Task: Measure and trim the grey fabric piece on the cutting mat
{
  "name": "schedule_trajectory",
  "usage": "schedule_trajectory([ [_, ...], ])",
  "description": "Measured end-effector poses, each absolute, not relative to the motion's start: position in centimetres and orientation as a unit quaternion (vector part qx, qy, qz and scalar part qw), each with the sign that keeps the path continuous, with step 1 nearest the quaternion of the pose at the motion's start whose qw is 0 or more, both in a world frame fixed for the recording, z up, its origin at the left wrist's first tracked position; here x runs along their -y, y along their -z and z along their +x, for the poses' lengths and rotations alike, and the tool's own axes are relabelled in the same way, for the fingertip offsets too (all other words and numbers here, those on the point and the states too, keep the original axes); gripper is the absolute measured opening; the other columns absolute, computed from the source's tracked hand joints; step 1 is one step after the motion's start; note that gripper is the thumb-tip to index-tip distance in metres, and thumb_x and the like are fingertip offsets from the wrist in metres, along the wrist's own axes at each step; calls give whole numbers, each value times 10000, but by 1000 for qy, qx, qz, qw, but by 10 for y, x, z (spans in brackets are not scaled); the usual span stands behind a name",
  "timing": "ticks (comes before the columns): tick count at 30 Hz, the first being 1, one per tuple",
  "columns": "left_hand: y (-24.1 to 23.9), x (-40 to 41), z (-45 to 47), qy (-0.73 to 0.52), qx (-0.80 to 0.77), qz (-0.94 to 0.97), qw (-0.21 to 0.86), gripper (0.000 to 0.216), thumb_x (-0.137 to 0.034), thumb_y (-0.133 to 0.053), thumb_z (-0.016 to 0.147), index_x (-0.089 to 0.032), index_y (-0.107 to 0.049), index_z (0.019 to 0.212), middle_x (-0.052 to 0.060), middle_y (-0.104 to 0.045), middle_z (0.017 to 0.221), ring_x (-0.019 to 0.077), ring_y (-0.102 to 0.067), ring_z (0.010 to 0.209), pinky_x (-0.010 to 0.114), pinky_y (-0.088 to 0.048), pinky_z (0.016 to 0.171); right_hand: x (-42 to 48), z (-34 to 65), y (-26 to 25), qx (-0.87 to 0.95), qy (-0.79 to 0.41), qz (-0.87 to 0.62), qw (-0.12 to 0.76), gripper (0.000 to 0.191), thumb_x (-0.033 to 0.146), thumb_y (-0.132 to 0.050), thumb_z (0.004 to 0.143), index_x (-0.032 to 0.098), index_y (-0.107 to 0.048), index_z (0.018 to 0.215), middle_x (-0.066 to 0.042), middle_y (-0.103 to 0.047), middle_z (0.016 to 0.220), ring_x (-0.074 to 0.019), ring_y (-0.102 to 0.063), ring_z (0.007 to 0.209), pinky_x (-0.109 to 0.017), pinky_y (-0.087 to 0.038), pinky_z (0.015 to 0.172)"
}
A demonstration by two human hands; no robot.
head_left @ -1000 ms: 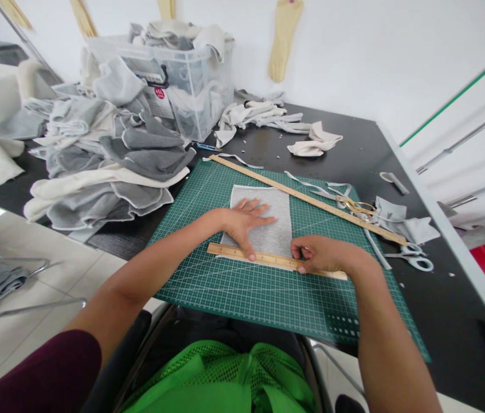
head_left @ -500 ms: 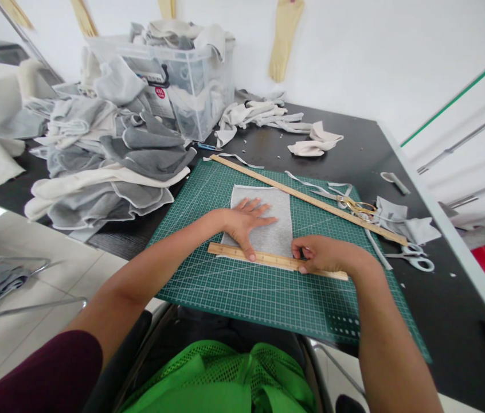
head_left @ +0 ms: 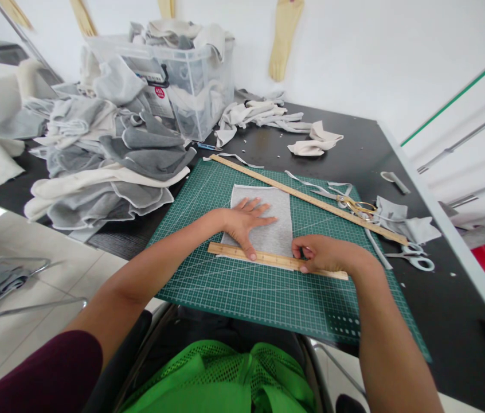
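Observation:
A grey piece of fabric (head_left: 279, 215) lies flat on the green cutting mat (head_left: 208, 289). Across its near edge rests a short wooden ruler (head_left: 274, 260), with a thin strip of the cloth showing below it. My left hand (head_left: 246, 225) is spread open on the fabric, its thumb touching the ruler. At the ruler's right part, my right hand (head_left: 322, 253) is closed, fingers curled and the thumb on the wood. Beyond the fabric a long wooden ruler (head_left: 311, 203) slants across the mat.
Gold-handled scissors (head_left: 356, 207) and white-handled scissors (head_left: 417, 259) lie at the right among cloth scraps (head_left: 423, 229). On the left is a heap of grey and white cloths (head_left: 113, 155) beside a clear plastic bin (head_left: 202, 94). A blue pen-like tool (head_left: 209, 147) lies behind the mat.

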State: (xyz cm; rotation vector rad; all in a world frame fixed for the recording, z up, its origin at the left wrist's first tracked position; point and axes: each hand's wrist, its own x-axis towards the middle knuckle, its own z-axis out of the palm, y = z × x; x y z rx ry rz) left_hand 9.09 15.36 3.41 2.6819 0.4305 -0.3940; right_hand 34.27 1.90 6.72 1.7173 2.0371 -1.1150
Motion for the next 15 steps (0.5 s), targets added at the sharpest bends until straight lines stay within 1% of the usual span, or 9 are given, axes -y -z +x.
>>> schedule_trajectory([
  [7,-35,-151,90,131,-158,959,198,1367,-906,-689,534,-372,-69,1629,16,178,1688,432,232,1510,647,111,1206,-20,343,-67,-708,380,582,125,247,247,-749,696,234,-635,915,13,-553,796,-182,-523,730,-274,-332,617],
  [15,-36,-149,90,126,-165,957,201,1311,-873,-692,576,-368,-95,1629,1,134,1698,427,214,1519,639,104,1215,-20,344,-69,-695,397,587,121,249,223,-742,679,229,-632,903,14,-535,791,-179,-514,727,-271,-336,617],
])
